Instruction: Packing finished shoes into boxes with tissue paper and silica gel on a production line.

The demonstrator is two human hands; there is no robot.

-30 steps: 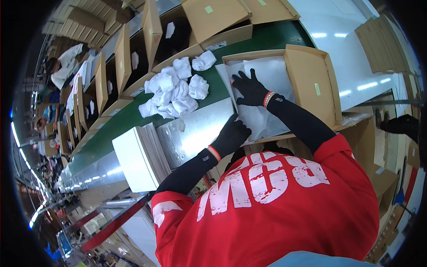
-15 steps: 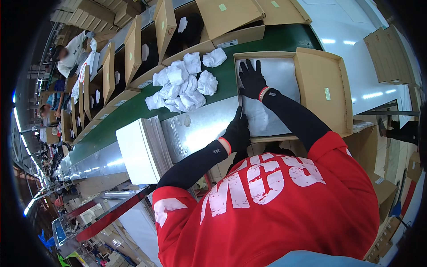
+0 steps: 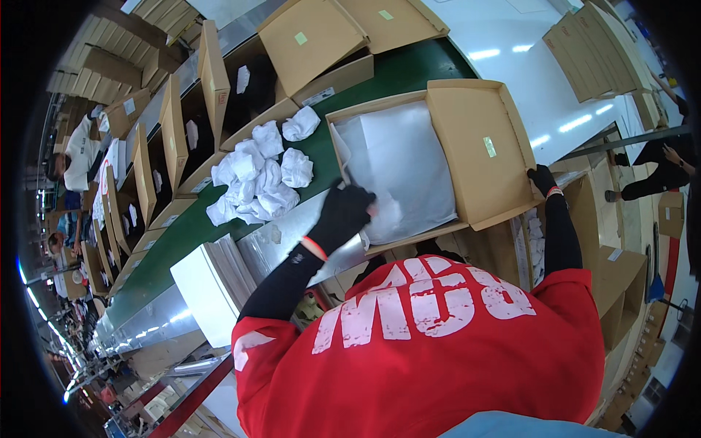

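One open brown box is seen, lined with white paper. The paper is pressed by the left hand; the box edge is gripped by the right hand.

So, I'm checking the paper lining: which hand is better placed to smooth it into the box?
Left. The left hand already rests on the white paper inside the cardboard box; the right hand grips the lid's outer edge.

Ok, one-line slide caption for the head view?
Gloved left hand presses white paper in an open cardboard box; right hand grips its lid.
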